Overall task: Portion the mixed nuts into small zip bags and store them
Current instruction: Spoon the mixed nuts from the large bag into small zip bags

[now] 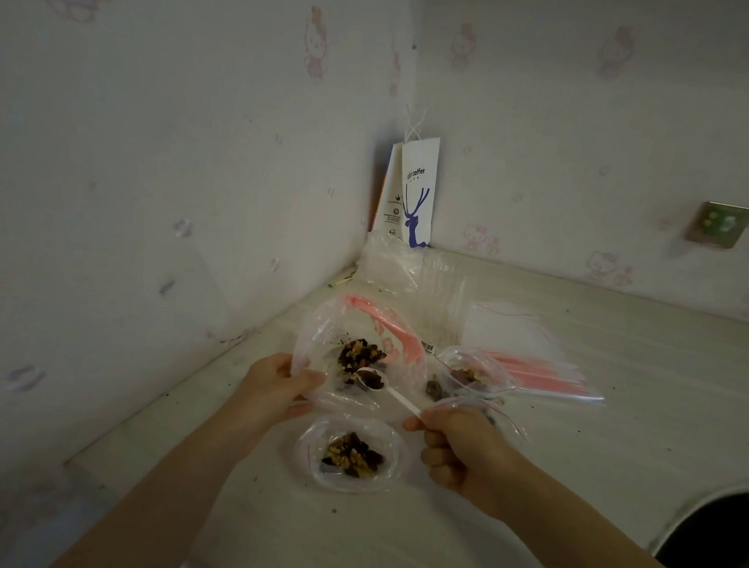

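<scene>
A large clear bag with a pink zip strip [352,326] lies open on the table, with a heap of mixed nuts [360,353] inside. My left hand [279,381] grips its near left edge. My right hand [458,449] holds the handle of a white plastic spoon [383,384]. The spoon's bowl is loaded with nuts and sits inside the big bag's mouth. A small zip bag with nuts [352,455] lies open between my hands. Another small bag with nuts [468,377] rests to the right.
A stack of empty zip bags with red strips [528,347] lies at the right. A white coffee paper bag [416,193] stands in the wall corner, with crumpled clear plastic [392,263] before it. A round dark opening [718,534] cuts the table's right edge. Crumbs dot the tabletop.
</scene>
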